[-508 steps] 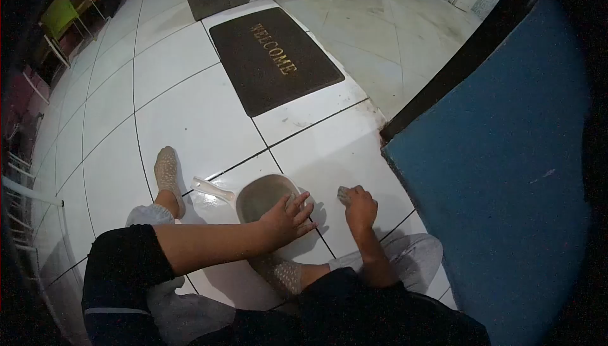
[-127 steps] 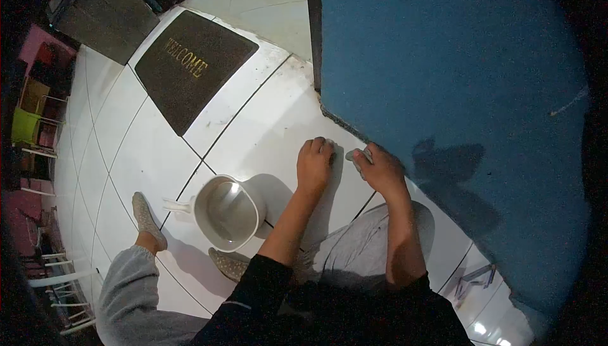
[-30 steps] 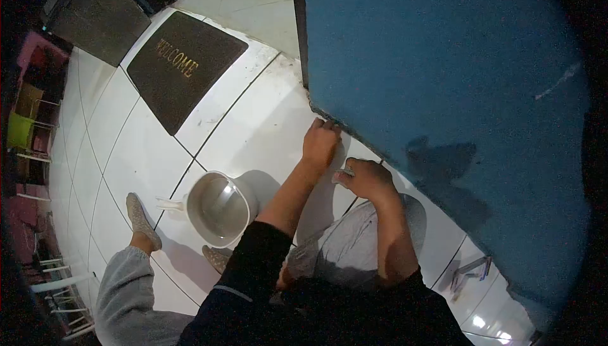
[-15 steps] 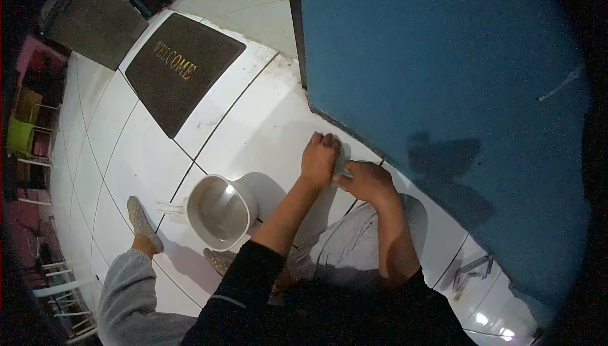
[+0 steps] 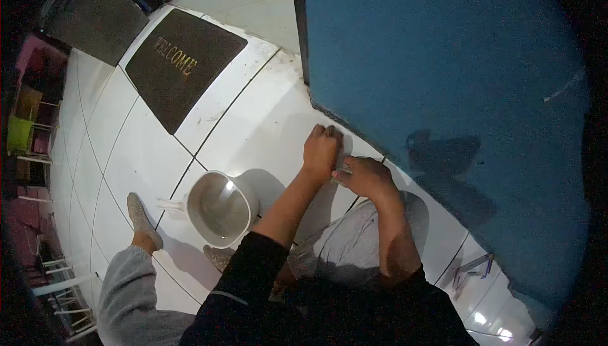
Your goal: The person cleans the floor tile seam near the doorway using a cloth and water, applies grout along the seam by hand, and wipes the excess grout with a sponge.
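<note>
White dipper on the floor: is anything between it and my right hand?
Yes. In the head view, your left forearm crosses between your right hand and the white dipper; past the forearm, only shaded tile shows.

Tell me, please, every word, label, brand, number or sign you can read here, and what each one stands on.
"WELCOME": gold letters on the dark mat.
I can make out no other text, on the pot or elsewhere.
</note>
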Available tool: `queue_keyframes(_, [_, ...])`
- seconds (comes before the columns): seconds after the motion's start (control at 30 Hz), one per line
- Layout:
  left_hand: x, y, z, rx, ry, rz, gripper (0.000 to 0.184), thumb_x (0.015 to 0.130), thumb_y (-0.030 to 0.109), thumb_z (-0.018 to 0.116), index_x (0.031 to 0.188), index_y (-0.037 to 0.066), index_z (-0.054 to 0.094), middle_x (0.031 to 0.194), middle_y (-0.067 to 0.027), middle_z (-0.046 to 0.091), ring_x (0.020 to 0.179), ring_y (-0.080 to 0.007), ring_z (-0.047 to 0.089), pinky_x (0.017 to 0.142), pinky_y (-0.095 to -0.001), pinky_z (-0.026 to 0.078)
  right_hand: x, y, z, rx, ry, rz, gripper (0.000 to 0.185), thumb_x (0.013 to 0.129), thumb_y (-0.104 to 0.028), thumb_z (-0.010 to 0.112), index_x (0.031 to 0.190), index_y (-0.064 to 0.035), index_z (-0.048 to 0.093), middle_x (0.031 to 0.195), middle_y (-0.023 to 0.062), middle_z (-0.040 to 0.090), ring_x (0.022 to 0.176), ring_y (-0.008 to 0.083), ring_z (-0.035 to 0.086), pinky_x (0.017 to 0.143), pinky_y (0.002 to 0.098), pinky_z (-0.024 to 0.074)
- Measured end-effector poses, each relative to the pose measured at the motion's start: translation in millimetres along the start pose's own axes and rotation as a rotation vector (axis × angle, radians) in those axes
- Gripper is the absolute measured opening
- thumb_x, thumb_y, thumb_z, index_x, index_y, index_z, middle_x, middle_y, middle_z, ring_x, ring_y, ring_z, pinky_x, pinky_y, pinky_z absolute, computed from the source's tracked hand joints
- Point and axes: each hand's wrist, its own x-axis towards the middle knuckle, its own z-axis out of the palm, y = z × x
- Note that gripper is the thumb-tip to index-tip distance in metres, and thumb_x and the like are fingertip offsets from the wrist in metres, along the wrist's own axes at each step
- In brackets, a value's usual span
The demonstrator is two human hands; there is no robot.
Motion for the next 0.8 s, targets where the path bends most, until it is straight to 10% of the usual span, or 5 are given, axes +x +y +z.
queue_keyframes(0.8, [11.7,-1.8,-1.5,0.047,0.025,-0.039,0.018,0.069,0.010,0.053,0.085,0.005,0.060,0.090,-0.0127,0.059,0.089,-0.0305,0.054,0.088,-0.0392,0.041,3.2,2.8,3.2,-0.119,-0.042,0.022,0.047,0.079,-0.047,0.054,0.107,-0.0098,0.057,0.104,0.0155,0.060,0.096,0.0318,0.058,0.081,0.0446,0.0454])
